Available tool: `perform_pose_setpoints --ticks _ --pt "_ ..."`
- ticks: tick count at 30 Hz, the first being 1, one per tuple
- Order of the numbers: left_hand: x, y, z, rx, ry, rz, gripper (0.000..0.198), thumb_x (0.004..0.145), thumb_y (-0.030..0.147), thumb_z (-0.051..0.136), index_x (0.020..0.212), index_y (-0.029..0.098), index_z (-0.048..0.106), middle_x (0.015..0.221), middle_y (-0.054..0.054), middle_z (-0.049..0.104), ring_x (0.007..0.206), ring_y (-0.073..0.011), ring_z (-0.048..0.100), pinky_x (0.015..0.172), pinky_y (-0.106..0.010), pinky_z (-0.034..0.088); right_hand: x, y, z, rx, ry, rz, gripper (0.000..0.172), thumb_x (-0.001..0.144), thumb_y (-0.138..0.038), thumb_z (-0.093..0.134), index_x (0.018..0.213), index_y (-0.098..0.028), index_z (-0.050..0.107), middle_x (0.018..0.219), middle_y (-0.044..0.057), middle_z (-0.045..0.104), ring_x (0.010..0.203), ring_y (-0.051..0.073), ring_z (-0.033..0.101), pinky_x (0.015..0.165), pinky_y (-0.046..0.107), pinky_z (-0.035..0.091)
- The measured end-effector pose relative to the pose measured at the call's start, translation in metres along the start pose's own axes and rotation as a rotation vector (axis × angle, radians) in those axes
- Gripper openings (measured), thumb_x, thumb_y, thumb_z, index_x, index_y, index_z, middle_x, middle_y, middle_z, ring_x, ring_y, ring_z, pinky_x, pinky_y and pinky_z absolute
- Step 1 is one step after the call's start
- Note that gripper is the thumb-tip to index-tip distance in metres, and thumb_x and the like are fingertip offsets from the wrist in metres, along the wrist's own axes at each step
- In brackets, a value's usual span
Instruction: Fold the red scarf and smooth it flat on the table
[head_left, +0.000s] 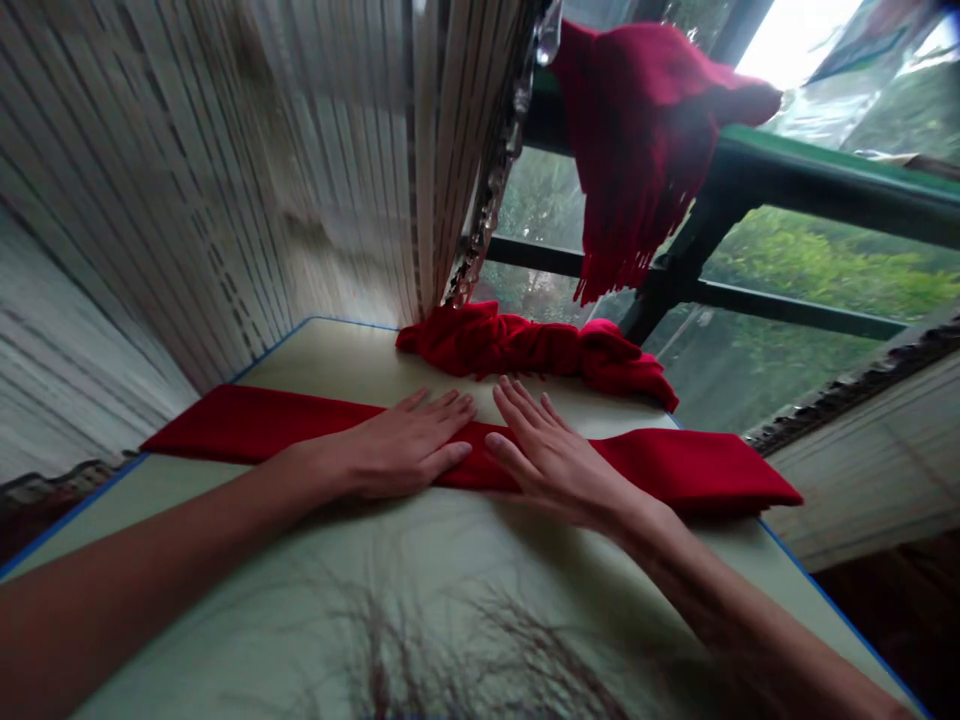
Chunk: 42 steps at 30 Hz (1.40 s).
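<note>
The head camera looks down across the table [450, 535].

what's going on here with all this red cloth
A person has both hands open and palm down at a long, folded red strip laid across the table. The left hand lies flat on it; the right hand is spread over it, though whether it presses down is hard to tell. Behind the strip, a crumpled red cloth lies near the far edge, and a fringed red cloth hangs by the window.
</note>
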<state>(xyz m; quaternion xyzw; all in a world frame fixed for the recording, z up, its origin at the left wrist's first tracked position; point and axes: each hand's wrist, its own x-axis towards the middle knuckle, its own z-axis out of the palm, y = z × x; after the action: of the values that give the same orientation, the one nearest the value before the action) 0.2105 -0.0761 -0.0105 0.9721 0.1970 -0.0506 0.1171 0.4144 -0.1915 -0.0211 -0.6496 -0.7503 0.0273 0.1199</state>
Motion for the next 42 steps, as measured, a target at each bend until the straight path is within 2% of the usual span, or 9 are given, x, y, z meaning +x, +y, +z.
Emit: perform_pose_setpoints --ticks 3,7,11,15,22,29,34,38,42 --pt "0.001 0.000 0.002 0.015 -0.010 0.001 0.068 0.109 0.053 0.018 0.165 0.014 0.014 0.171 -0.004 0.005 0.159 -0.0199 0.000 0.129 -0.045 0.001 0.004 0.005 0.007 0.025 -0.001 0.020 0.072 0.106 -0.057 0.026 0.163 -0.013 0.024 0.169 0.015 0.020 0.158 0.028 0.014 0.127 0.057 0.015" --pt "0.001 -0.001 0.002 0.022 0.001 0.006 0.068 0.109 0.053 0.019 0.165 0.014 0.014 0.171 -0.004 0.006 0.159 -0.0199 0.000 0.129 -0.045 0.001 0.004 0.004 0.008 0.020 0.086 -0.036 0.071 0.107 -0.055 0.022 0.164 -0.011 0.019 0.171 0.012 0.013 0.159 0.023 0.008 0.129 0.052 0.010" --pt "0.000 0.000 0.001 0.020 -0.007 -0.002 0.068 0.109 0.053 0.018 0.165 0.014 0.014 0.171 -0.005 0.007 0.159 -0.0194 0.004 0.129 -0.043 0.003 -0.001 0.002 0.009 0.016 -0.013 -0.056 0.074 0.106 -0.059 0.025 0.163 -0.013 0.022 0.170 0.015 0.020 0.158 0.024 0.011 0.129 0.053 0.012" --pt "0.001 0.000 0.001 0.030 0.034 0.008 0.068 0.109 0.053 0.020 0.165 0.014 0.018 0.170 -0.008 0.013 0.159 -0.0215 0.010 0.128 -0.043 0.005 -0.006 0.003 0.009 0.018 0.036 -0.073 0.072 0.107 -0.058 0.027 0.164 -0.015 0.018 0.171 0.013 0.018 0.159 0.024 0.010 0.129 0.054 0.011" --pt "0.001 -0.001 0.003 0.068 0.050 0.004 0.068 0.109 0.054 0.022 0.165 0.016 0.020 0.170 -0.008 0.015 0.158 -0.0229 0.013 0.128 -0.042 0.005 -0.009 0.004 0.002 -0.006 -0.012 -0.042 0.078 0.105 -0.062 0.022 0.163 -0.009 0.020 0.170 0.014 0.018 0.159 0.023 0.010 0.130 0.050 0.009" --pt "-0.006 0.018 0.000 0.134 0.137 0.023 0.062 0.109 0.047 0.024 0.164 0.018 0.022 0.172 -0.005 0.012 0.159 -0.0224 0.006 0.128 -0.043 0.000 -0.010 0.004 0.006 0.003 -0.096 -0.016 0.079 0.105 -0.064 0.022 0.163 -0.010 0.021 0.170 0.014 0.018 0.159 0.024 0.011 0.129 0.053 0.011" --pt "-0.006 0.032 0.005 0.083 0.097 0.000 0.070 0.108 0.057 0.019 0.165 0.016 0.015 0.172 -0.005 0.007 0.159 -0.0235 0.003 0.128 -0.047 0.001 -0.010 0.004 0.007 0.000 -0.088 -0.020 0.076 0.105 -0.062 0.021 0.164 -0.013 0.019 0.170 0.013 0.017 0.158 0.025 0.012 0.128 0.054 0.014" --pt "-0.004 0.032 0.009 0.052 0.042 -0.040 0.073 0.108 0.059 0.017 0.166 0.015 0.011 0.171 -0.006 0.007 0.159 -0.0244 0.003 0.128 -0.049 0.001 -0.010 0.004 0.006 -0.011 -0.087 -0.026 0.076 0.106 -0.062 0.021 0.164 -0.013 0.020 0.170 0.013 0.019 0.158 0.026 0.013 0.128 0.053 0.015" --pt "-0.004 0.028 0.010 0.033 0.074 -0.021 0.076 0.107 0.063 0.018 0.166 0.015 0.014 0.171 -0.007 0.011 0.159 -0.0262 0.006 0.128 -0.050 0.003 -0.011 0.006 0.006 -0.002 -0.071 -0.037 0.075 0.105 -0.063 0.023 0.164 -0.015 0.020 0.170 0.013 0.020 0.158 0.026 0.014 0.128 0.054 0.016"
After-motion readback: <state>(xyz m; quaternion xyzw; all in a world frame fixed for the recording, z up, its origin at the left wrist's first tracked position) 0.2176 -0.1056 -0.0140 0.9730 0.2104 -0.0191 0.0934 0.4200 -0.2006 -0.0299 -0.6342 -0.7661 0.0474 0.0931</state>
